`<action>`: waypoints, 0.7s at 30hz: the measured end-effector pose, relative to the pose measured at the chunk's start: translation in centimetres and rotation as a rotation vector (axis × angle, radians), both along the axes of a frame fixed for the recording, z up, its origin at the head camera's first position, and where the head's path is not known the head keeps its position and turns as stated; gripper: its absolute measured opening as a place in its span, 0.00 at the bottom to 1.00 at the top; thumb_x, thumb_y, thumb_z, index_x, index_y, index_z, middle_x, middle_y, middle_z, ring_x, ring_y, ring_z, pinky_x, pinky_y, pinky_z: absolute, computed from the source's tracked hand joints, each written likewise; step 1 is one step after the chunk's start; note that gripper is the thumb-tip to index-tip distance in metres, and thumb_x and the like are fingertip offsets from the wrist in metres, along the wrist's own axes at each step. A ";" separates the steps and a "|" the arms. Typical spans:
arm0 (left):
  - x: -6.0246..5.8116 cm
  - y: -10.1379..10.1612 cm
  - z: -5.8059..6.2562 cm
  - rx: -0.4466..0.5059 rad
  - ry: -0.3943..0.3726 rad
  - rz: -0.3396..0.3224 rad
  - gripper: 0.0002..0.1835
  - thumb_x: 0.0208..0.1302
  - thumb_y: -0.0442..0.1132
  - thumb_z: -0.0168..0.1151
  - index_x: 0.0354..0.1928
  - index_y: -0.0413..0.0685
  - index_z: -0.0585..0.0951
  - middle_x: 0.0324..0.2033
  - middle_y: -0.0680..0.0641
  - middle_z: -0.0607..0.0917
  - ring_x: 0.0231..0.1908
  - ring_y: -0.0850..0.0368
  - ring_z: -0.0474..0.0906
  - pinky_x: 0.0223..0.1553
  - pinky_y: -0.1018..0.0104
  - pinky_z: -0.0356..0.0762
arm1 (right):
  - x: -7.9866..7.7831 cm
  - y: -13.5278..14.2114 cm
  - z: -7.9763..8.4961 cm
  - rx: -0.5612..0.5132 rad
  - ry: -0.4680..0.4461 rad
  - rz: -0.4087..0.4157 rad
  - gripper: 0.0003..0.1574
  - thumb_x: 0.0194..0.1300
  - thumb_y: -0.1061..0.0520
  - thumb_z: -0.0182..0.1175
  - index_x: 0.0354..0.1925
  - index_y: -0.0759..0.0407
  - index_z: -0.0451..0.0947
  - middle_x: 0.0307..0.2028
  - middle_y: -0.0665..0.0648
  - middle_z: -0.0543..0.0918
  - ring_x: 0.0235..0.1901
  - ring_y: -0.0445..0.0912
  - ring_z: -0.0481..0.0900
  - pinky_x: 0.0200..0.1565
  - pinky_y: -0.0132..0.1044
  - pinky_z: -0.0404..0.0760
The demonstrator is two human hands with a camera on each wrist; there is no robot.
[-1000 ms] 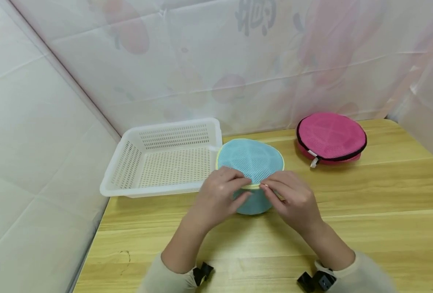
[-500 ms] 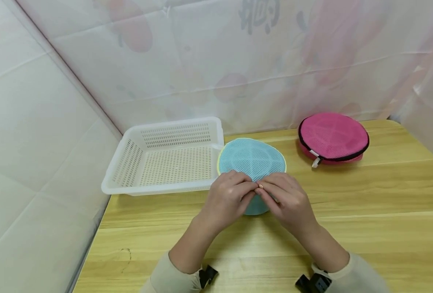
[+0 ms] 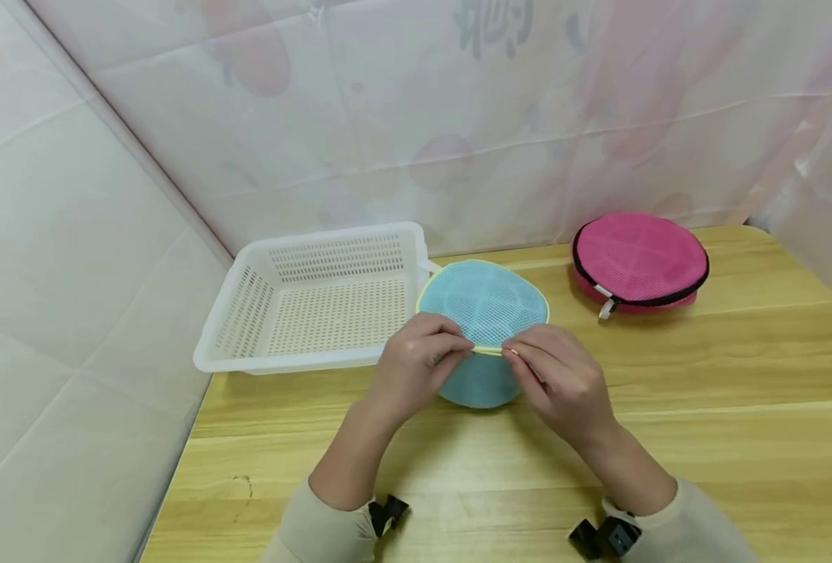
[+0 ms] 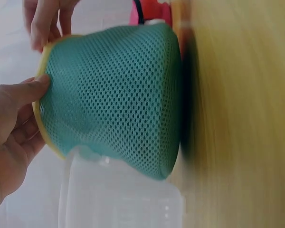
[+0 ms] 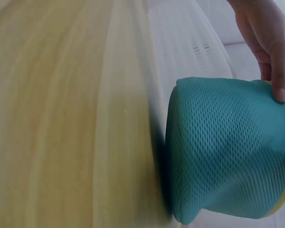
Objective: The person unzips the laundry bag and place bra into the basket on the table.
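A light blue mesh laundry bag (image 3: 486,301) with yellow trim stands upright on the table in the head view. My left hand (image 3: 419,363) pinches the front of its yellow rim, with the thumb outside the mesh in the left wrist view. On the same rim, a short way to the right, my right hand (image 3: 560,379) pinches the edge. A small pale bit, perhaps the zipper pull, peeks out at its fingertips. Between both hands a stretch of yellow rim (image 3: 488,350) shows. The bag's mesh side (image 5: 232,147) fills much of the right wrist view.
To the left, a white slotted plastic basket (image 3: 310,360) stands close beside the bag. A pink mesh bag (image 3: 641,258) with black trim and a white tag lies at the back right. Pale printed cloth (image 3: 388,117) hangs behind the wooden table (image 3: 740,375).
The hands came together at the middle of the rim half a second ago. Since then they have moved apart, my left hand to the left and my right slightly to the right.
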State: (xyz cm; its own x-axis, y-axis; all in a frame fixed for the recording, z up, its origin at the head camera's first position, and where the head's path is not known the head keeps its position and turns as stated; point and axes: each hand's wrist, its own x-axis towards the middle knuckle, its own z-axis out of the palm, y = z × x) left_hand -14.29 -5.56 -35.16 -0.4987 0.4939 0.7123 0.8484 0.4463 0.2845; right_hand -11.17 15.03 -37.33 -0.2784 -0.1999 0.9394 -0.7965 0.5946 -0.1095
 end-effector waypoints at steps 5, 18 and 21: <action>-0.6 -1.0 0.1 0.014 -0.049 0.035 0.02 0.56 0.32 0.73 0.32 0.44 0.90 0.35 0.50 0.86 0.41 0.57 0.81 0.46 0.76 0.79 | 0.1 0.2 0.1 -0.016 -0.012 -0.019 0.21 0.72 0.54 0.58 0.31 0.69 0.86 0.31 0.61 0.86 0.33 0.55 0.82 0.48 0.38 0.79; 0.0 0.0 0.3 -0.113 0.032 0.009 0.09 0.57 0.37 0.73 0.40 0.49 0.89 0.42 0.51 0.86 0.48 0.56 0.79 0.59 0.68 0.74 | 0.1 0.1 -0.4 -0.012 -0.039 -0.056 0.21 0.72 0.52 0.59 0.31 0.68 0.87 0.31 0.59 0.86 0.33 0.53 0.82 0.44 0.38 0.79; 0.7 1.2 0.2 -0.149 0.088 -0.001 0.09 0.59 0.42 0.72 0.41 0.50 0.89 0.40 0.54 0.86 0.45 0.59 0.79 0.53 0.69 0.75 | 0.0 -0.2 -0.5 -0.008 -0.010 -0.034 0.20 0.71 0.53 0.59 0.31 0.68 0.87 0.30 0.59 0.86 0.31 0.53 0.82 0.41 0.41 0.79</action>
State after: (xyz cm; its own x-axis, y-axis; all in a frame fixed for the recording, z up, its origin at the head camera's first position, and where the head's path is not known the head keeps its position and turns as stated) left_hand -13.63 -4.39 -35.00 -0.4369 0.5978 0.6721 0.8677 0.4770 0.1398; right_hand -11.17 14.86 -37.87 -0.2947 -0.1828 0.9379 -0.7744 0.6207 -0.1224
